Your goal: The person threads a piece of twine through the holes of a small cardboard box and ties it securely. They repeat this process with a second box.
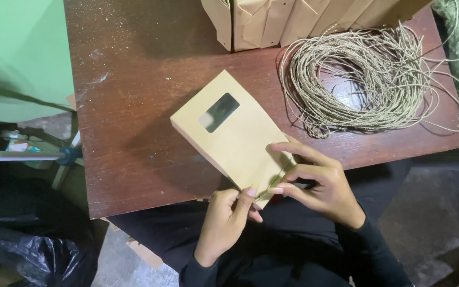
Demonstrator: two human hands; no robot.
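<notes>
Dark brown wood makes up the table (134, 133), and it has scratches and tiny pale specks on it. A green wall shows at the left, with a black plastic bag (43, 260) on the floor below it.

On the table lies a flat brown paper bag (229, 138) with a small see-through window. Its near end sticks out over the table edge, where both hands meet. The left hand (227, 218) is closed, pinching the bag's bottom corner with thumb and fingertips. The right hand (314, 183) is curled, fingers pressing on the bag and pinching a thin bit of twine. That twine is hard to see between the fingers.

A big loose coil of twine (367, 79) lies to the right, near the bag but apart from it. More paper bags (293, 21) stand at the far edge, cut off at the top.
</notes>
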